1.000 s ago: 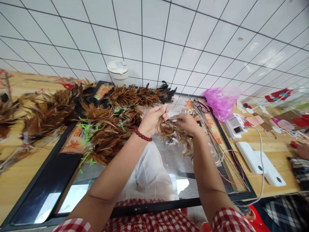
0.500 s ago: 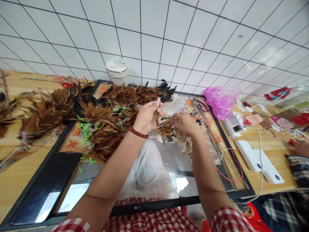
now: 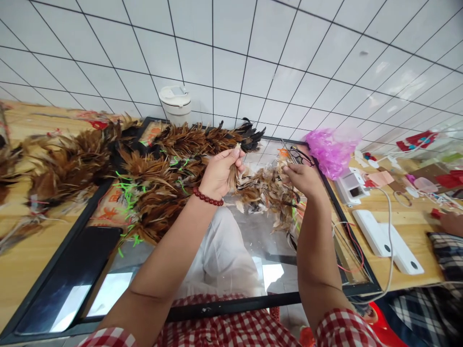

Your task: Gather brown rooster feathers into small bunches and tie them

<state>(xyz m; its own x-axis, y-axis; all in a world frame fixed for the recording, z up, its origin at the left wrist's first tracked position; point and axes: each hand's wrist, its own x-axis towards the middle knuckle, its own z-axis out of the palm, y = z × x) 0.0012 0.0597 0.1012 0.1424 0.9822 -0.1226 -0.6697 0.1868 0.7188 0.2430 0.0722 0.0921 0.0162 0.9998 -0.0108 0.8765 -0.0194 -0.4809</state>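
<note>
Between thumb and fingers, my left hand [image 3: 224, 172] pinches a small bunch of brown feathers [image 3: 234, 177], pale quill ends up. A red bead bracelet circles that wrist. To the right, my right hand [image 3: 306, 179] has its fingertips closed on pale feathers at the far right of a loose feather pile [image 3: 265, 188]; how many it grips is hidden. The pile lies on a glass tabletop between my hands. Left of my left hand lie brown feather bundles [image 3: 155, 207] with bright green ties, and a longer feather strip [image 3: 206, 140] with a black tip lies behind them.
A phone [image 3: 68, 279] lies at the left on the black frame [image 3: 231, 308]. A white lidded cup [image 3: 176, 103] stands by the tiled wall. At right are glasses [image 3: 302, 156], a purple plastic bag [image 3: 333, 149], white devices [image 3: 387, 241] with a cable, and another person's sleeve [image 3: 444, 253].
My right hand has moved right across the feather pile, and its fingers have gone from spread to pinched at the pile's far right. My left hand stays in place with its feathers.
</note>
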